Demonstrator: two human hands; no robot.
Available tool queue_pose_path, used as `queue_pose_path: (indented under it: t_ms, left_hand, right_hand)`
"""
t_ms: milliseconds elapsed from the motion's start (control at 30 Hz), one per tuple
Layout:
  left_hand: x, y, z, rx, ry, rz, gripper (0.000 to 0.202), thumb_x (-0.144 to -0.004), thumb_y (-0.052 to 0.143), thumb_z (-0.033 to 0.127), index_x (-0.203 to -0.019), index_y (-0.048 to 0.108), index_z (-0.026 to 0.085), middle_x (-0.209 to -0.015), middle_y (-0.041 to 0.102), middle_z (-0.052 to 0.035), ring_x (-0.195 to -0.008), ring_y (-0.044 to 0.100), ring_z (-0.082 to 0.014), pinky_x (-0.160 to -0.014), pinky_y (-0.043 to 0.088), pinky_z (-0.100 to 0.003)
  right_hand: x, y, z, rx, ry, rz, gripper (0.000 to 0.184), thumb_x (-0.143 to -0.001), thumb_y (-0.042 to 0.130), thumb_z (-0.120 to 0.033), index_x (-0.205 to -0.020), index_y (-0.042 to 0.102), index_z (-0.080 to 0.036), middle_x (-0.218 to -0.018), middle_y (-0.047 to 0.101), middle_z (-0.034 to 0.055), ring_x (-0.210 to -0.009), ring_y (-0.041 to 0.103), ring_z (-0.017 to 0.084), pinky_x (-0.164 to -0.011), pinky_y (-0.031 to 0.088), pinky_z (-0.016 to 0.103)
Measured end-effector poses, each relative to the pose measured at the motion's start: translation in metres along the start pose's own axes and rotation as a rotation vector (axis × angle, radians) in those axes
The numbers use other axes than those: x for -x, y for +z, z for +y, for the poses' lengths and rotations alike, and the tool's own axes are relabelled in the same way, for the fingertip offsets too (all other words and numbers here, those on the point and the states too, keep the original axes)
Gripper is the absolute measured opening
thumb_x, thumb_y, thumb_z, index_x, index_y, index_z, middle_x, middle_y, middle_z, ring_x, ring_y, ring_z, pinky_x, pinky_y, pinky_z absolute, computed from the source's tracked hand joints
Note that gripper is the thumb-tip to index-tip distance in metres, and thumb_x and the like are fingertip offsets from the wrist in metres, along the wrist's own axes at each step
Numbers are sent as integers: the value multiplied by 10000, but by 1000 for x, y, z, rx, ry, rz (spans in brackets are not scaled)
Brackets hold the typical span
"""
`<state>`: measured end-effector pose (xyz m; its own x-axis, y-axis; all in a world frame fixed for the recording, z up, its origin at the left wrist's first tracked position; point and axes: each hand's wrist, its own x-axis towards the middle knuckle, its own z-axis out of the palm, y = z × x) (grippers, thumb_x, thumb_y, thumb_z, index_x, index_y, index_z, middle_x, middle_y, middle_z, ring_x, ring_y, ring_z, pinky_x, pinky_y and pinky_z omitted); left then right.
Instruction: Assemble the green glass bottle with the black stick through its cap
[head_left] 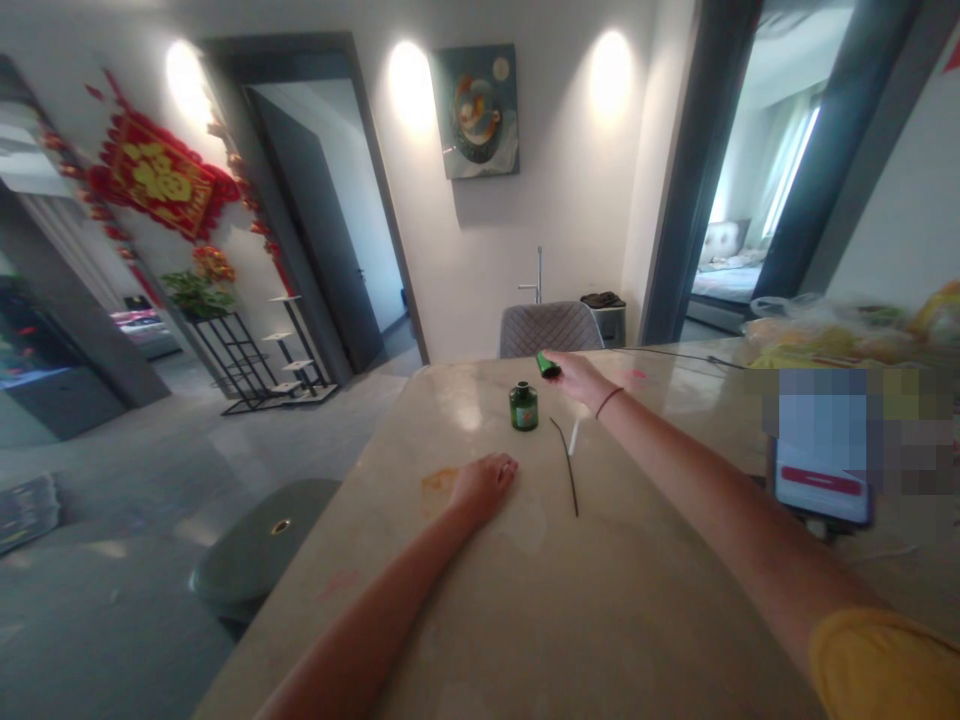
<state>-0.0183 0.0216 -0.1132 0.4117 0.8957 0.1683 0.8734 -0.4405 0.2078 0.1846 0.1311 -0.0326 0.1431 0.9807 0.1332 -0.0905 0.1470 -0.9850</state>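
Observation:
My right hand (571, 377) reaches over the far part of the table, its fingers closed round a small bright-green cylinder (548, 366) with a dark end. Just in front of it, to the left, a dark green glass bottle (523, 408) stands upright with its neck uncovered and a label on its side. My left hand (484, 482) rests on the tabletop nearer to me, fingers curled in, with nothing visible in them. To the right of the bottle lie a thin dark stick (568, 470) and a short white strip (574, 438).
The pale table (525, 620) carries a phone (821, 490) on a stand at the right. Behind it are plastic bags (832, 330). A grey chair (551, 330) stands at the far edge, a green stool (262, 545) at the left. A dark cable (682, 355) runs along the back.

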Motion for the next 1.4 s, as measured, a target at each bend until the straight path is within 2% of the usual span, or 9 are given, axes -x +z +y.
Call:
queue_pose_path:
  t_ms: [100,200,333,467,800,933,1033,1167,1400]
  left_hand:
    - [0,2,-1,-1,2,10,369,-919,279,359,-936,605,186,-955,664,-61,-863,603,-180,-731,421,-270]
    - [-1,5,-3,6,11,10,359,-917,285,350,-937,604,186,-958,664,-58,-868,605,-181,-731,417,-269]
    - [-2,7,-5,12,24,26,374,-918,277,367,-936,604,186,-957,663,-59,-875,605,-187,-727,414,-269]
    - [-2,8,-5,2,18,20,375,-917,276,372,-940,605,193,-948,662,-58,-865,603,-183,-718,411,-265]
    - [-3,4,-3,52,2,14,335,-905,316,361,-996,595,199,-962,654,-49,-875,601,-180,-761,419,-272]
    - [-3,9,-5,81,-113,119,480,-876,394,428,-1280,392,169,-1019,625,-69,-929,595,-193,-826,418,-293]
    - [-4,12,-5,73,-135,188,619,-856,415,493,-1343,283,134,-1142,571,-107,-1059,547,-220,-914,389,-328]
    - [-4,10,-6,88,-60,143,630,-832,426,546,-1307,349,139,-1155,569,-115,-1097,524,-240,-964,367,-365]
    - [-4,3,-2,286,61,71,613,-718,596,539,-1215,477,202,-1063,627,-69,-981,578,-222,-897,420,-366]
  right_hand:
    - [-10,19,12,98,-125,103,230,-660,655,-219,-820,502,-160,-832,606,32,-766,574,133,-727,469,267]
    - [-13,28,28,347,-332,157,316,-608,686,-232,-857,510,-151,-878,591,52,-817,561,161,-786,457,311]
    - [-12,28,45,544,-467,122,350,-636,669,-239,-944,539,-136,-953,594,86,-894,559,190,-842,446,348]
    - [-10,27,51,659,-529,-6,335,-684,648,-217,-1008,595,-153,-1025,612,97,-988,559,205,-918,417,366]
    - [23,19,46,607,-519,-224,486,-740,624,-202,-1218,538,-186,-1168,612,94,-1002,600,186,-926,449,355]
    - [49,6,46,473,-462,-338,517,-742,629,-232,-1245,517,-197,-1186,602,93,-958,621,172,-878,489,340]
    - [70,-6,47,408,-461,-368,504,-747,624,-235,-1240,521,-213,-1234,567,87,-1001,605,171,-875,496,326]
    - [93,-20,44,388,-441,-398,508,-737,640,-248,-1232,530,-220,-1244,556,81,-1008,603,177,-875,503,324]
    - [118,-26,26,351,-377,-486,569,-757,599,-220,-1308,460,-224,-1296,523,75,-1024,599,182,-916,482,344]
